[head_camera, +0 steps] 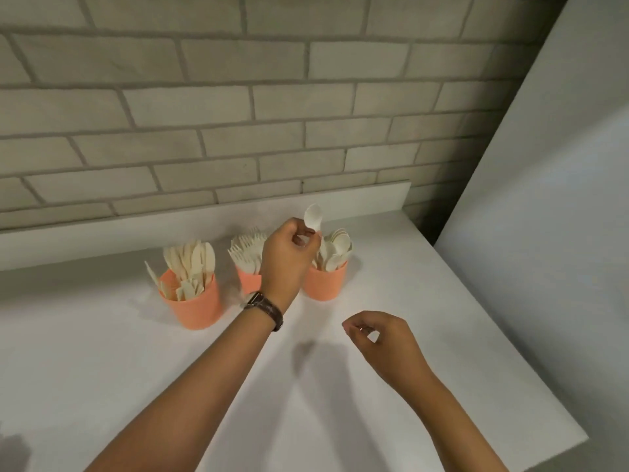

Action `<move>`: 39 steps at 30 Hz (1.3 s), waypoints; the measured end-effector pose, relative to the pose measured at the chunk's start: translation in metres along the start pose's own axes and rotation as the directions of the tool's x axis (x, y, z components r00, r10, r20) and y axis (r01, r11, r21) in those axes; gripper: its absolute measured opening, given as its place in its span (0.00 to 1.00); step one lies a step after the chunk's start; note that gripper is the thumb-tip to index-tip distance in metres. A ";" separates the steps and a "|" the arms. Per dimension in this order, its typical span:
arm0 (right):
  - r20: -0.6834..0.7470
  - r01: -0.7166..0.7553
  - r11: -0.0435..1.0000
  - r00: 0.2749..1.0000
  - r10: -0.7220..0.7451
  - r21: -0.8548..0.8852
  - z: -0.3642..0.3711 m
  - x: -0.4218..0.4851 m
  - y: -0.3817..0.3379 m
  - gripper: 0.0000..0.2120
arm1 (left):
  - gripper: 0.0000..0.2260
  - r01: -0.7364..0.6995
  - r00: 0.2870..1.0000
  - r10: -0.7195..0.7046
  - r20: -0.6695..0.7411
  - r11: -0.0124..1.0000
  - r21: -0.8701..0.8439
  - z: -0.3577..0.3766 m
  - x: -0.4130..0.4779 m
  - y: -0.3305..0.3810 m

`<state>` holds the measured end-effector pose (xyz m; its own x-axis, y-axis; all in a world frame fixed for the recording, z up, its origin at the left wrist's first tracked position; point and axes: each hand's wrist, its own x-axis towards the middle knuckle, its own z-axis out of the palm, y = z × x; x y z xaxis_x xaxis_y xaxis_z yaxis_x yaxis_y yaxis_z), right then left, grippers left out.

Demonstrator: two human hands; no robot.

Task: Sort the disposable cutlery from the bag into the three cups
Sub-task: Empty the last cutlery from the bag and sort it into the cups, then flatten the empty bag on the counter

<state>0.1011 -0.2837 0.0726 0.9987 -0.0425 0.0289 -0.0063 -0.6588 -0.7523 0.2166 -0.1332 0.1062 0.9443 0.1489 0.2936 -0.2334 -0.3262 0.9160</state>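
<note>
The left grip (289, 258) is closed in a pinch on the handle of a pale spoon (313, 216), whose bowl stands upright above the fingers. The right grip (383, 338) hovers nearer the person and to the right of the left one. Its fingers are loosely curled, thumb and forefinger close together, with nothing seen in it.

Just right of the left grip and below it stands the spoon cup (325, 284), packed with spoons, bowls up. The fork cup (248, 281) is partly hidden behind the left wrist, and the knife cup (197, 308) stands well to the left.

All three cups are orange and rest on a white worktop (102, 369) backed by a grey brick wall (204, 114). A white panel (544, 233) rises on the right. The cutlery is cream and matte.
</note>
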 end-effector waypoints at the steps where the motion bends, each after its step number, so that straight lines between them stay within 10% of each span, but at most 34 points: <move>1: 0.007 0.006 1.000 1.000 -0.006 0.010 -0.003 0.000 0.004 0.05 | 0.05 -0.002 1.000 0.002 -0.007 0.999 0.046 0.008 0.004 -0.007; 7: 0.077 0.055 0.997 0.995 -0.060 0.059 -0.013 0.006 0.020 0.06 | 0.06 0.081 0.997 -0.079 -0.023 0.898 0.431 0.038 0.000 -0.052; 12: 0.169 0.131 0.990 0.976 -0.139 0.060 -0.006 0.015 0.018 0.06 | 0.26 0.038 0.999 -0.048 0.023 0.944 0.328 0.024 -0.013 -0.043; 17: 0.334 0.212 0.973 0.914 -0.230 0.091 0.030 0.012 -0.012 0.06 | 0.10 0.068 0.996 -0.078 0.040 0.974 0.216 -0.033 -0.068 -0.017; 29: 0.660 0.535 0.821 0.544 -0.517 0.202 0.203 -0.093 -0.158 0.07 | 0.07 0.502 0.742 -0.359 -0.566 0.857 0.115 -0.294 -0.297 -0.047; 35: 0.649 0.855 0.517 0.413 -0.638 -0.036 0.309 -0.139 -0.241 0.52 | 0.09 0.542 0.659 -0.376 -0.652 0.838 0.064 -0.388 -0.367 -0.055; 39: 0.708 0.842 0.522 0.452 -0.543 -0.137 0.385 -0.137 -0.277 0.61 | 0.09 0.558 0.636 -0.390 -0.666 0.828 0.048 -0.425 -0.393 -0.065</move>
<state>-0.0148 0.1942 0.0239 0.4910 0.8701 -0.0443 0.8305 -0.4828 -0.2779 -0.2377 0.2264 0.0473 0.5366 0.8437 0.0117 0.3447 -0.2318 0.9096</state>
